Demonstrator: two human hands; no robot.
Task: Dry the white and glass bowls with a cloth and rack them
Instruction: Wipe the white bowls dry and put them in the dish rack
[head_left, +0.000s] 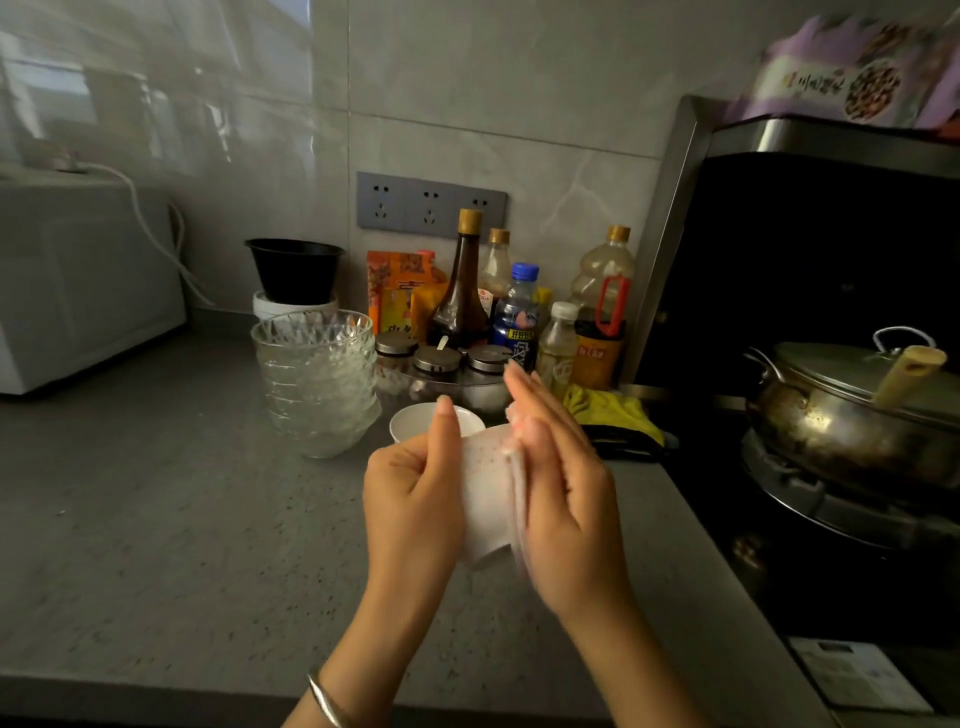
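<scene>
My left hand grips a small white bowl tipped on its side above the grey counter, thumb up along its rim. My right hand presses a pale cloth flat against the bowl's outside, fingers straight. Behind them another white bowl stands upright on the counter. A stack of several cut-glass bowls stands to its left. No rack shows in view.
Sauce bottles and lidded spice jars crowd the back wall. A black bowl sits behind the glass stack. A yellow rag lies by the stove, where a lidded wok sits. A white appliance stands at left.
</scene>
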